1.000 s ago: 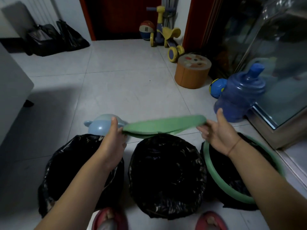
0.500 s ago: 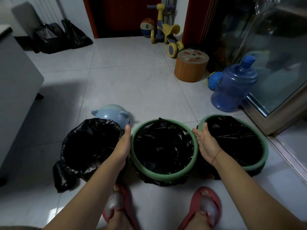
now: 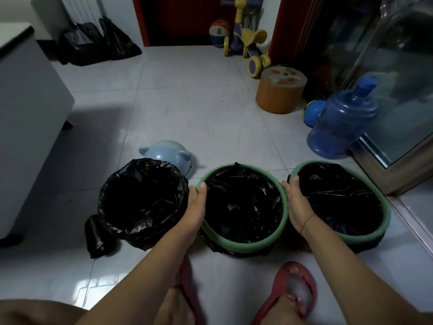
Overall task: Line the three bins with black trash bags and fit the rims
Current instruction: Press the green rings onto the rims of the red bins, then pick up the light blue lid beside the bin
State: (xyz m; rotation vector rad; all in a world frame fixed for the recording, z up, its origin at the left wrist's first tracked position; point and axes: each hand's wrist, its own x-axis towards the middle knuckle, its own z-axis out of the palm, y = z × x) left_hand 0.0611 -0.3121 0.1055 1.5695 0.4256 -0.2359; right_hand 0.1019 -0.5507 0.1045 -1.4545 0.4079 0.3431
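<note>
on the floor, far left, the left bin [image 3: 138,238] has its black bag [image 3: 145,174] folded over the edge but no ring on it. just behind it, touching or nearly so, lies the light blue eared piece [image 3: 167,156], which i'm guessing is that bin's rim. it's round, so no real long axis. its two ears sit on a left-right line and it looks tipped, but i can't tell which way the open side faces.

left hand [image 3: 195,207] is on the left edge of the green rim [image 3: 243,245] on the middle bin [image 3: 218,249]. the thumb is laid over the top and the other fingers are mostly hidden down the outside, so it looks more like pressing than clutching. right hand [image 3: 297,205] is on the opposite edge, fingers fairly straight, wedged between that bin and the right bin [image 3: 384,207], which is already ringed.

next move probably turns on this: the blue piece sits further out and to the left of the left hand, clearly nearer to it than to the right one.
</note>
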